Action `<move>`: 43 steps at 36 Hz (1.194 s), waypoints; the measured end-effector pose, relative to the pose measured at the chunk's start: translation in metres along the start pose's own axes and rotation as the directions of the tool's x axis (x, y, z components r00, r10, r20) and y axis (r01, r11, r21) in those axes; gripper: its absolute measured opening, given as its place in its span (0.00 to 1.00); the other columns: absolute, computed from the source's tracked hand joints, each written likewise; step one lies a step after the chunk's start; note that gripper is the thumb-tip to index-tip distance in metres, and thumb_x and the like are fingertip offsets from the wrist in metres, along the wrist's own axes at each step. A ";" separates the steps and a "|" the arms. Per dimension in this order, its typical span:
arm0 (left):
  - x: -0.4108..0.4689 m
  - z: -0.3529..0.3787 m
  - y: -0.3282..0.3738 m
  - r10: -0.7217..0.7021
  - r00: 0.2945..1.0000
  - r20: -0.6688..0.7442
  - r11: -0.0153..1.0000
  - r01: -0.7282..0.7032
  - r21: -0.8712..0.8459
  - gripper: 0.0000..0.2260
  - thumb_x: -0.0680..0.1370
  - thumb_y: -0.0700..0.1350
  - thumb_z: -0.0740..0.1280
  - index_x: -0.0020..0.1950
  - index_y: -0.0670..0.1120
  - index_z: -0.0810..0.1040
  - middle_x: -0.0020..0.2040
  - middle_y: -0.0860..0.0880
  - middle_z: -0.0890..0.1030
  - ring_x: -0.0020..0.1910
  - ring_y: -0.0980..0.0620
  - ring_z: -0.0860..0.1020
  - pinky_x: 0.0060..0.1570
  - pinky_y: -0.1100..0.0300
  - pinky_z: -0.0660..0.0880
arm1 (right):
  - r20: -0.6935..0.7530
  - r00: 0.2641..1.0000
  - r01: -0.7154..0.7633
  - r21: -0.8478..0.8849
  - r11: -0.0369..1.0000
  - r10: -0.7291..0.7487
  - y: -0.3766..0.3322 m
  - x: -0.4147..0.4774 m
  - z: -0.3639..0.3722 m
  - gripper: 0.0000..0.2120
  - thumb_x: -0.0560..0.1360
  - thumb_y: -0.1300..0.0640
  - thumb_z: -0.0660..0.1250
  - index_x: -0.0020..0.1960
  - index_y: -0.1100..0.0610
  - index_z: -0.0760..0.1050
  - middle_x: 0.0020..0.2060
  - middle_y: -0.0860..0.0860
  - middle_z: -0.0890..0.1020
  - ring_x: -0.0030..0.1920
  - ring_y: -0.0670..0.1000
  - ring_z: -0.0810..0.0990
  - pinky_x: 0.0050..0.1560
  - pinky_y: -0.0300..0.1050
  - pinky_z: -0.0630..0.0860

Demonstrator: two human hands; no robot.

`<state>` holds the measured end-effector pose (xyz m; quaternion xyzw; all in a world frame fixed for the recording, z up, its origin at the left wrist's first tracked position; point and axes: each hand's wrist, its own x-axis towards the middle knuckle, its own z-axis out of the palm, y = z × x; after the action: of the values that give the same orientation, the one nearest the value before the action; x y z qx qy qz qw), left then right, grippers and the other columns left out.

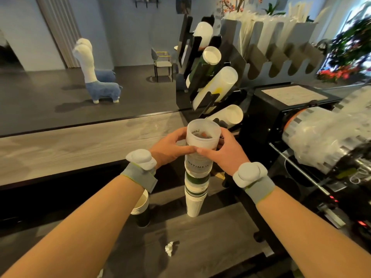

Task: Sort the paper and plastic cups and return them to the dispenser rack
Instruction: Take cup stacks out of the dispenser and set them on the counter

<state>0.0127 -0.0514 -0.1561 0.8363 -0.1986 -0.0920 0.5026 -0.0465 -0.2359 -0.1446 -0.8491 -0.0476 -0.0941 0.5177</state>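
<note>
Both hands, left hand [172, 149] and right hand [222, 151], clamp the top plastic cup [201, 140] of the mixed stack [195, 189]; below them paper cups nest. Lifting straight up while the lower cups stay put should separate it cleanly toward the dispenser rack [208, 77] beyond.

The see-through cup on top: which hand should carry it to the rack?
Probably the right hand. Both hands grip the plastic cup, but the rack stands just beyond the right hand, so the left hand would have to reach across.
</note>
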 end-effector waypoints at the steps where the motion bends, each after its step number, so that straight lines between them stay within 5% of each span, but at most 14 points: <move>1: -0.001 0.000 0.002 -0.003 1.000 -0.003 1.000 0.003 -0.002 0.32 0.74 0.54 0.73 0.75 0.54 0.65 0.71 0.54 0.73 0.71 0.53 0.70 0.72 0.46 0.65 | 0.008 1.000 0.001 0.005 1.000 -0.002 0.000 0.000 -0.001 0.35 0.68 0.51 0.78 0.70 0.47 0.66 0.57 0.39 0.74 0.51 0.34 0.73 0.42 0.25 0.69; 11: -0.012 -0.003 0.026 0.045 0.999 -0.016 0.989 -0.047 -0.139 0.37 0.69 0.60 0.73 0.75 0.53 0.65 0.71 0.54 0.74 0.71 0.52 0.72 0.72 0.42 0.67 | 0.009 1.000 0.017 0.028 0.999 -0.018 -0.012 0.005 -0.015 0.34 0.69 0.46 0.76 0.70 0.44 0.65 0.51 0.36 0.76 0.50 0.35 0.75 0.39 0.26 0.71; 18: -0.015 -0.009 0.036 0.059 0.998 -0.037 0.987 -0.064 -0.147 0.35 0.71 0.56 0.74 0.76 0.51 0.65 0.70 0.54 0.75 0.71 0.53 0.71 0.73 0.43 0.66 | 0.068 0.996 0.056 0.022 0.998 -0.057 -0.018 0.011 -0.022 0.37 0.67 0.50 0.79 0.71 0.46 0.64 0.58 0.41 0.76 0.57 0.40 0.76 0.47 0.31 0.71; 25: -0.023 -0.027 0.063 0.136 0.987 -0.081 0.960 -0.152 -0.237 0.40 0.68 0.56 0.75 0.76 0.48 0.64 0.70 0.50 0.75 0.70 0.51 0.72 0.71 0.43 0.68 | 0.033 0.987 0.153 0.031 0.988 -0.154 -0.051 0.020 -0.031 0.37 0.67 0.51 0.78 0.72 0.50 0.65 0.58 0.41 0.76 0.54 0.36 0.75 0.41 0.21 0.71; 30: -0.033 -0.050 0.079 0.217 0.971 -0.097 0.945 -0.234 -0.227 0.36 0.72 0.47 0.75 0.77 0.47 0.63 0.71 0.51 0.75 0.71 0.53 0.72 0.72 0.45 0.68 | -0.009 0.971 0.239 0.035 0.970 -0.239 -0.082 0.018 -0.037 0.36 0.69 0.51 0.78 0.72 0.50 0.65 0.54 0.37 0.76 0.49 0.28 0.73 0.42 0.20 0.71; 33: -0.040 -0.065 0.090 0.231 0.966 -0.113 0.946 -0.250 -0.206 0.33 0.75 0.41 0.73 0.77 0.49 0.63 0.70 0.53 0.75 0.70 0.55 0.73 0.69 0.51 0.71 | -0.042 0.958 0.283 0.016 0.959 -0.282 -0.104 0.016 -0.037 0.36 0.69 0.47 0.77 0.72 0.48 0.65 0.56 0.40 0.77 0.53 0.33 0.76 0.43 0.25 0.74; 39: -0.066 -0.092 0.115 0.266 0.938 -0.223 0.938 -0.305 -0.165 0.30 0.70 0.49 0.74 0.70 0.53 0.67 0.65 0.54 0.77 0.65 0.56 0.77 0.62 0.57 0.76 | -0.060 0.937 0.348 0.059 0.935 -0.345 -0.142 0.010 -0.027 0.37 0.70 0.46 0.76 0.73 0.49 0.63 0.60 0.43 0.77 0.55 0.36 0.77 0.45 0.25 0.75; 43: -0.089 -0.109 0.105 0.237 0.949 -0.208 0.950 -0.271 -0.154 0.27 0.73 0.45 0.73 0.71 0.48 0.69 0.65 0.49 0.79 0.63 0.54 0.79 0.63 0.54 0.77 | 0.046 0.934 0.350 0.084 0.933 -0.355 -0.155 0.002 -0.007 0.37 0.68 0.46 0.78 0.71 0.47 0.64 0.60 0.41 0.77 0.57 0.37 0.77 0.47 0.27 0.75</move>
<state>-0.0545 0.0306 -0.0157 0.7596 -0.2479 0.0349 0.6003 -0.0733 -0.1713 -0.0058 -0.8093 -0.2182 -0.1581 0.5219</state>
